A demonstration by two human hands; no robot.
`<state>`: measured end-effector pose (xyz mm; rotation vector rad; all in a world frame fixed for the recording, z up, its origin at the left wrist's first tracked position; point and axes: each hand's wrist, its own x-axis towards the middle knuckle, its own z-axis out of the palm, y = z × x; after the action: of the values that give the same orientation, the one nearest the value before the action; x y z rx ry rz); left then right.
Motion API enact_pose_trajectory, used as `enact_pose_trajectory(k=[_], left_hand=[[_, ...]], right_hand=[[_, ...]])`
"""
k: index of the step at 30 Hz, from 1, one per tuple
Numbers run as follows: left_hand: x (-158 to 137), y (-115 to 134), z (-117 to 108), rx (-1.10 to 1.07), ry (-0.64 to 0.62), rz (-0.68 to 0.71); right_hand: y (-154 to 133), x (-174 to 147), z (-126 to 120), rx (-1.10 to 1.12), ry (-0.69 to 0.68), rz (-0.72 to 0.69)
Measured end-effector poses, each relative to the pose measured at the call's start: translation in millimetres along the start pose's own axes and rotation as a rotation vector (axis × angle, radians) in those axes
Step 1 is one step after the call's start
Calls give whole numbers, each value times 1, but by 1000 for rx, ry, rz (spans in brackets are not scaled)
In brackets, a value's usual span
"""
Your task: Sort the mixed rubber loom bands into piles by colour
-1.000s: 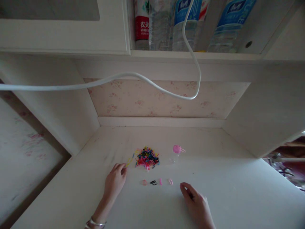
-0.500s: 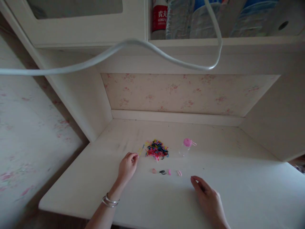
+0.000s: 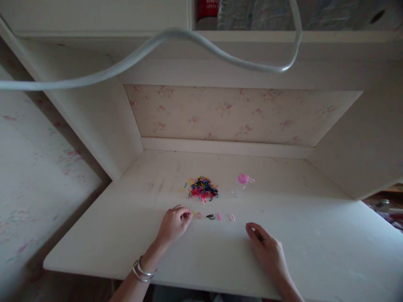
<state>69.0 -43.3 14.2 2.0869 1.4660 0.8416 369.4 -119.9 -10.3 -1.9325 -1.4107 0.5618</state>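
My left hand (image 3: pixel 175 222), with two silver bangles at the wrist, pinches a small yellow hair elastic (image 3: pixel 194 213) just above the table. Right beside its fingertips begins a row of small groups of elastics: peach (image 3: pixel 199 215), black (image 3: pixel 210 217), bright pink (image 3: pixel 219 216) and pale pink (image 3: pixel 232 217). Behind the row lies a mixed pile of colourful hair elastics (image 3: pixel 204 188). My right hand (image 3: pixel 267 247) rests at the right end of the row, fingers curled with thumb and forefinger close together and nothing visible in them.
A small clear jar (image 3: pixel 239 191) with a pink lid (image 3: pixel 243 178) and loop stands right of the pile on the white table (image 3: pixel 315 235). Overhead, a white cable (image 3: pixel 201 40) crosses in front of a shelf with bottles (image 3: pixel 236 14). Side panels enclose the table's back.
My left hand has moved from the pile's left edge towards me and right, bringing the yellow elastic to the row's left end. My right hand stays about the same. The view tilts down slightly.
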Motion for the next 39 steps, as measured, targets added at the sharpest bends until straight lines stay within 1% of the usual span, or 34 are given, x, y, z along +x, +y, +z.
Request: enact_pose_trajectory(k=[6,11,14,17,20,23,26,29,32,35,39], left_hand=[[0,-2,2,61,7,4],[-1,-4,3,99,12,4],[-1,-3,3,100,7,7],[-2,-2,2,84,1,12],[-2,0,0,19,-6,-1],[0,-2,-1,-97,8,-91],[3,-7,-3,-170,42,-177],[5,-12,-4,-195,67,-209],[6,-13,-6,-222,71,-231],[6,-13,-6,-241,60,-238],[5,-11,-7,-258,55,-238]], right_hand=[[1,0,1,-15,-2,-18],[-1,-2,2,-49,-11,-59],[-6,-5,4,-123,6,-128],[-23,-2,6,-236,6,-222],[-52,13,10,-334,-55,-263],[-81,37,20,-467,-166,-236],[-99,61,32,-539,-186,-227],[-104,77,42,-582,-201,-234],[-103,87,47,-611,-225,-244],[-99,92,49,-617,-234,-256],[-93,92,52,-602,-204,-273]])
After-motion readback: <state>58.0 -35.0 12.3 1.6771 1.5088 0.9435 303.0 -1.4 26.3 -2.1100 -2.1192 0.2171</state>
